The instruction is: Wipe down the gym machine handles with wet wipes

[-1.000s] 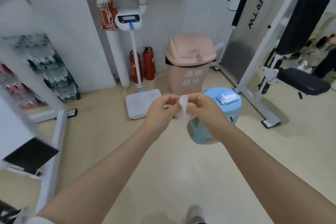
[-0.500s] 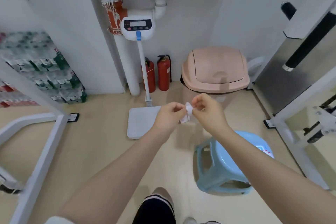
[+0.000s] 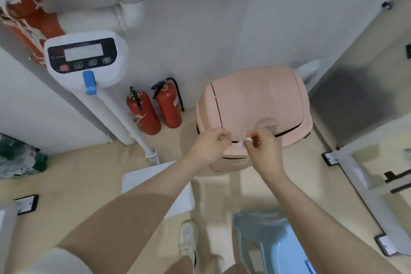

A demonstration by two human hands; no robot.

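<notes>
Your right hand (image 3: 264, 151) pinches a small white wipe (image 3: 244, 141) just over the front of the pink bin's lid (image 3: 255, 100). Your left hand (image 3: 209, 144) is curled close beside it; you cannot tell if it holds the wipe too. Two red fire extinguishers (image 3: 155, 109) stand left of the bin.

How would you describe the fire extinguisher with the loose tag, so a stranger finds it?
Start at the pink bin by the back wall. Left of it stand two red extinguishers; take the left extinguisher, beside the scale's white pole. The right extinguisher stands nearer the bin.
</notes>
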